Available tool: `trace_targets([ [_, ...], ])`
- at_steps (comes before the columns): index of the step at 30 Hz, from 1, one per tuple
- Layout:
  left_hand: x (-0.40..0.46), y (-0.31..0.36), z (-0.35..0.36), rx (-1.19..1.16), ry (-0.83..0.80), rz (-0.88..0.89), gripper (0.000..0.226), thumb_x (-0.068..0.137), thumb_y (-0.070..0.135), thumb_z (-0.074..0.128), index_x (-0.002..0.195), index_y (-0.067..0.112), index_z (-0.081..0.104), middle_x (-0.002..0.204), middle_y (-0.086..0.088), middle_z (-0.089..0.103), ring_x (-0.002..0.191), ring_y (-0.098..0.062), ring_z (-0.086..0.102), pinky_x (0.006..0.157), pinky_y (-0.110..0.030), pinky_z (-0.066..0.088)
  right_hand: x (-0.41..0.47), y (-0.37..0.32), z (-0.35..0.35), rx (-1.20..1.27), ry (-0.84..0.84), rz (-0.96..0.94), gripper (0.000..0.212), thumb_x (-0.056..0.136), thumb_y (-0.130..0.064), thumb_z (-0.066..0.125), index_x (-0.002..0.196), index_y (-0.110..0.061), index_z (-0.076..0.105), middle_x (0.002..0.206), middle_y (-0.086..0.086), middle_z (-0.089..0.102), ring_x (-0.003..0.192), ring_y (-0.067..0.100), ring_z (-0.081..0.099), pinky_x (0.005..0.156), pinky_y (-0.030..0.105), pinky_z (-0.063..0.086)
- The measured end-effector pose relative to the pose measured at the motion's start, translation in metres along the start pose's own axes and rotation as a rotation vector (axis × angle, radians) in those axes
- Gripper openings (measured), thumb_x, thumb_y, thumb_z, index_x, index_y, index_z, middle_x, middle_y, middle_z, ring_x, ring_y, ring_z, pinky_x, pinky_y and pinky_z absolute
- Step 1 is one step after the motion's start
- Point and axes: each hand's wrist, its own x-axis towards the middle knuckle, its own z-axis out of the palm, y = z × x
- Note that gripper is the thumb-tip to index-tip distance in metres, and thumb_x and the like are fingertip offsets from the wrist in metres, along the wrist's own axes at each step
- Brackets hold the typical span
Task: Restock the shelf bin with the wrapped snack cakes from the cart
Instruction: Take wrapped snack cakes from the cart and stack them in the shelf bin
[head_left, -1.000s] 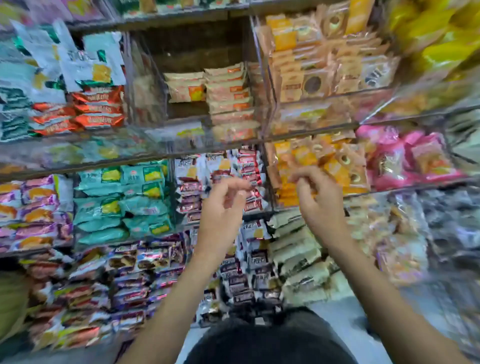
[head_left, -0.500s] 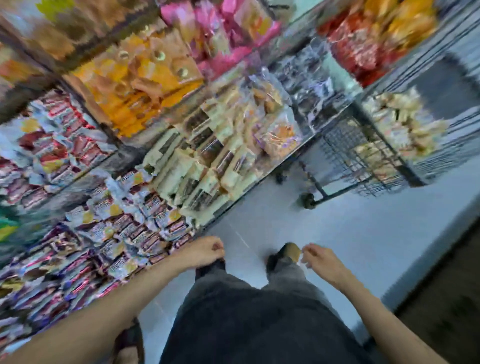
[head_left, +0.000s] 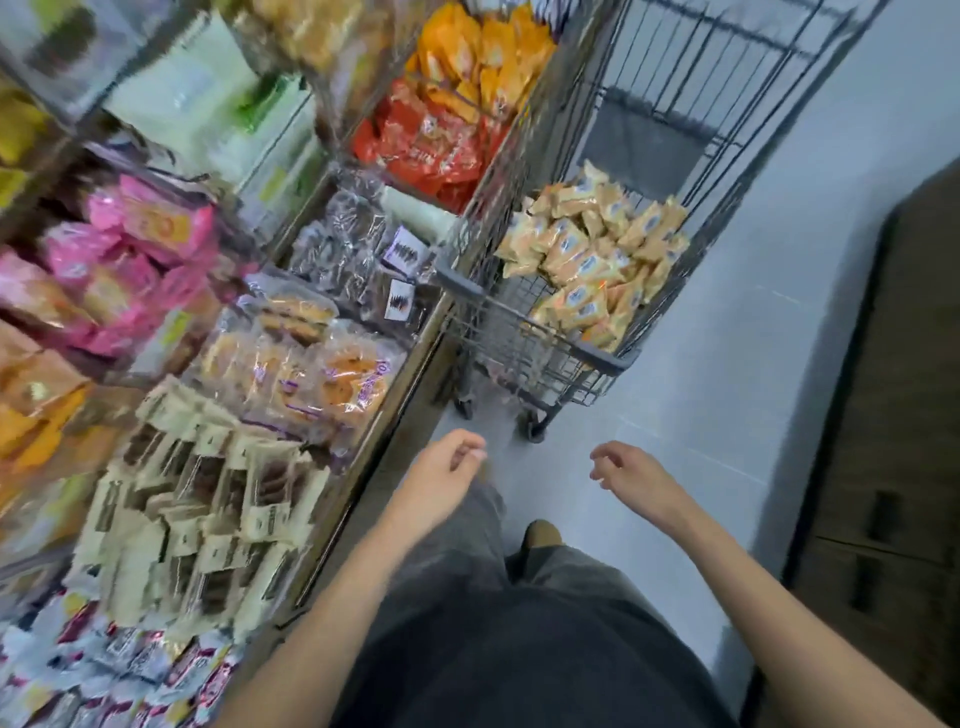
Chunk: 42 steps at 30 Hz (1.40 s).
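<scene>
A grey wire cart (head_left: 540, 340) stands on the pale floor ahead, close against the shelving. Inside it lies a heap of wrapped snack cakes (head_left: 592, 260) in yellow-orange wrappers with blue marks. My left hand (head_left: 441, 480) hangs low in front of me, fingers loosely curled, holding nothing. My right hand (head_left: 631, 475) is level with it to the right, also loosely curled and empty. Both hands are well short of the cart's near rim. The shelf bin that takes these cakes is out of view.
Shelves of packaged snacks run along the left: pink packs (head_left: 130, 270), cream sandwich packs (head_left: 202, 493), clear bread bags (head_left: 317, 364), red and orange bags (head_left: 452, 119). A dark cabinet (head_left: 883, 441) stands at the right. Bare floor (head_left: 717, 364) lies between cart and cabinet.
The view has swung from the upper shelf bins down and right to the cart. Both hands dropped from shelf height to waist level, and the cart is nearer than half a second ago.
</scene>
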Motion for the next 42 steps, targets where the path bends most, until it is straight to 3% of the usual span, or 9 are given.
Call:
trace_targets([
  [5, 0.078, 0.058, -0.024, 0.08, 0.048, 0.157, 0.015, 0.094, 0.014, 0.05, 0.097, 0.026, 0.058, 0.087, 0.015, 0.064, 0.083, 0.001, 0.058, 0.068, -0.002, 0.038, 0.028, -0.015, -0.032, 0.148, 0.09, 0.043, 0.018, 0.094, -0.017, 0.04, 0.099, -0.022, 0.056, 0.098, 0.0, 0.066, 0.088, 0.014, 0.061, 0.069, 0.02, 0.042],
  [11, 0.216, 0.13, -0.024, 0.258, -0.234, 0.196, 0.012, 0.096, 0.024, 0.045, 0.102, 0.025, 0.055, 0.1, 0.01, 0.058, 0.093, -0.007, 0.054, 0.067, -0.016, 0.038, 0.055, -0.037, -0.057, 0.257, 0.174, 0.191, 0.017, 0.096, -0.015, 0.041, 0.1, -0.024, 0.055, 0.097, 0.0, 0.066, 0.086, 0.017, 0.063, 0.075, 0.032, 0.048],
  [18, 0.367, 0.11, 0.016, 0.735, -0.43, -0.112, 0.04, 0.095, 0.034, 0.046, 0.12, 0.004, 0.055, 0.119, -0.019, 0.06, 0.109, -0.032, 0.058, 0.092, -0.041, 0.046, 0.112, -0.064, -0.084, 0.284, 0.328, 0.195, 0.015, 0.095, -0.018, 0.048, 0.104, -0.024, 0.059, 0.091, -0.009, 0.062, 0.085, 0.009, 0.056, 0.067, 0.0, 0.035],
  [22, 0.411, 0.073, 0.049, 0.699, -0.517, -0.171, 0.051, 0.092, 0.025, 0.052, 0.136, 0.001, 0.038, 0.135, -0.019, 0.046, 0.125, -0.032, 0.044, 0.099, -0.035, 0.038, 0.156, -0.075, -0.086, 0.285, 0.287, 0.161, 0.019, 0.097, -0.022, 0.046, 0.109, -0.026, 0.059, 0.094, -0.01, 0.063, 0.085, 0.007, 0.057, 0.071, 0.017, 0.042],
  [26, 0.437, 0.04, 0.082, 0.741, -0.458, -0.261, 0.084, 0.086, 0.037, 0.062, 0.147, 0.003, 0.014, 0.151, -0.018, 0.019, 0.139, -0.034, 0.02, 0.112, -0.039, 0.021, 0.203, -0.071, -0.083, 0.119, 0.161, 0.156, 0.027, 0.098, -0.024, 0.04, 0.118, -0.019, 0.058, 0.105, 0.002, 0.065, 0.091, 0.019, 0.059, 0.08, 0.034, 0.048],
  [30, 0.455, 0.018, 0.099, 0.643, -0.286, -0.317, 0.067, 0.083, 0.029, 0.067, 0.136, 0.005, 0.034, 0.137, -0.015, 0.041, 0.126, -0.032, 0.042, 0.101, -0.041, 0.038, 0.237, -0.058, -0.084, 0.09, 0.036, 0.231, 0.029, 0.098, -0.022, 0.037, 0.118, -0.014, 0.056, 0.105, 0.009, 0.065, 0.092, 0.024, 0.06, 0.084, 0.038, 0.05],
  [36, 0.451, 0.029, 0.089, 0.593, -0.292, -0.405, 0.046, 0.081, 0.024, 0.066, 0.119, 0.01, 0.045, 0.117, -0.011, 0.056, 0.099, -0.027, 0.058, 0.07, -0.031, 0.045, 0.251, -0.049, -0.084, 0.266, 0.055, 0.294, 0.022, 0.096, -0.022, 0.038, 0.11, -0.019, 0.056, 0.086, -0.002, 0.06, 0.07, 0.016, 0.056, 0.065, 0.033, 0.045],
  [39, 0.428, 0.047, 0.066, 0.44, -0.325, -0.489, 0.046, 0.077, 0.029, 0.066, 0.113, 0.01, 0.045, 0.111, -0.012, 0.058, 0.095, -0.027, 0.059, 0.075, -0.033, 0.05, 0.247, -0.056, -0.085, 0.368, 0.049, 0.306, 0.024, 0.097, -0.022, 0.039, 0.113, -0.023, 0.056, 0.091, -0.009, 0.059, 0.071, 0.009, 0.056, 0.057, 0.024, 0.041],
  [42, 0.393, 0.075, 0.045, 0.409, -0.333, -0.158, 0.037, 0.077, 0.033, 0.066, 0.103, 0.018, 0.046, 0.108, -0.005, 0.054, 0.093, -0.021, 0.057, 0.079, -0.036, 0.049, 0.241, -0.066, -0.09, 0.62, 0.12, 0.355, 0.016, 0.099, -0.028, 0.04, 0.102, -0.027, 0.056, 0.108, -0.004, 0.063, 0.087, 0.01, 0.062, 0.065, 0.022, 0.042],
])
